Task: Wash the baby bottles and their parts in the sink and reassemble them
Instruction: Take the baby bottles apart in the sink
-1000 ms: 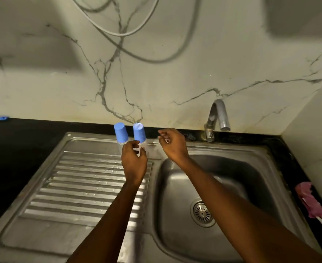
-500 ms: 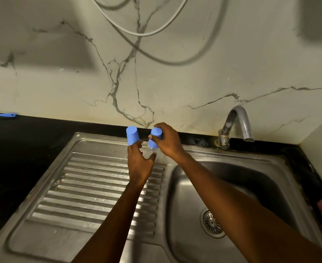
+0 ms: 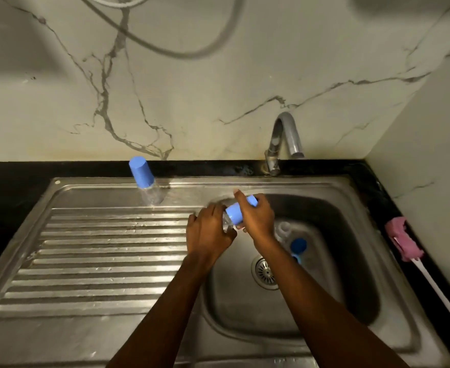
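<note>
Over the left rim of the sink basin (image 3: 351, 261) I hold a clear baby bottle with a blue cap (image 3: 235, 212), tilted on its side. My left hand (image 3: 208, 235) grips its clear body and my right hand (image 3: 255, 219) wraps round the blue cap. A second bottle with a blue cap (image 3: 142, 176) stands upright at the back of the drainboard (image 3: 99, 261). Inside the basin lie a clear part (image 3: 283, 229) and a blue part (image 3: 298, 247), partly hidden behind my right forearm.
A steel tap (image 3: 285, 139) rises behind the basin, and the drain (image 3: 265, 272) sits in its floor. A pink bottle brush with a white handle (image 3: 404, 243) lies on the black counter at the right. Marble wall stands behind.
I have lifted one capped bottle from the back of the drainboard and brought it down and right over the basin, now held in both hands. The other bottle stays in place.
</note>
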